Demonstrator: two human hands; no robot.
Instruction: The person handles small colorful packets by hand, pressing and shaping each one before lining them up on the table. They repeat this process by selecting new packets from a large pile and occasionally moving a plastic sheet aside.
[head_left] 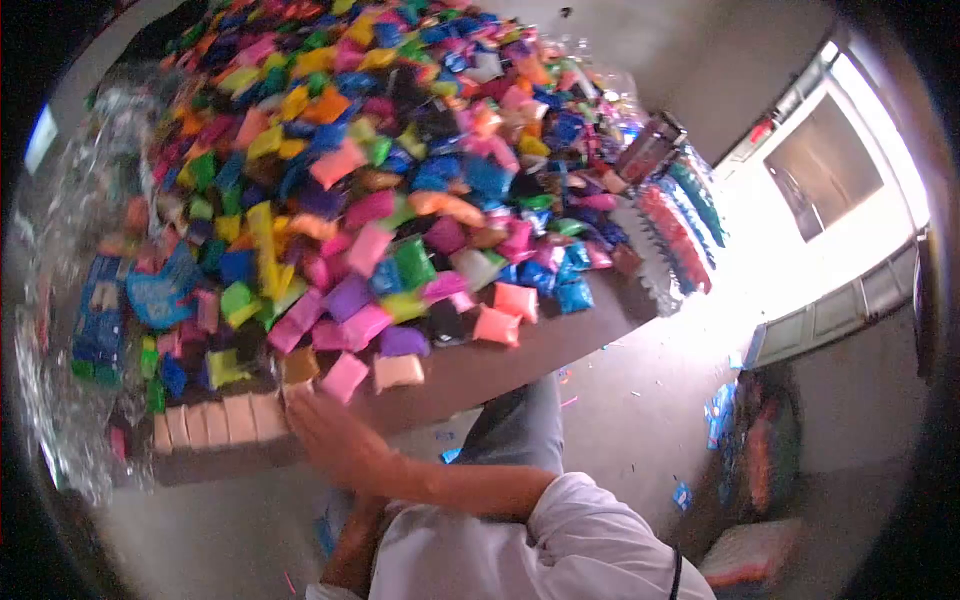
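Note:
A row of several beige packets stands along the near left edge of the table. My right hand reaches across to the right end of this row, slightly blurred, its fingertips closed on another beige packet. My left forearm comes up from below and passes behind the right forearm; the left hand's fingers are hidden there. Just beyond my right hand lie a brown packet and a pink packet. A loose beige packet is a little to the right.
A large heap of small coloured packets covers most of the table. Crumpled clear plastic lines the left side, near blue printed bags. At the right stands a dark box. Scraps of blue wrapper litter the floor.

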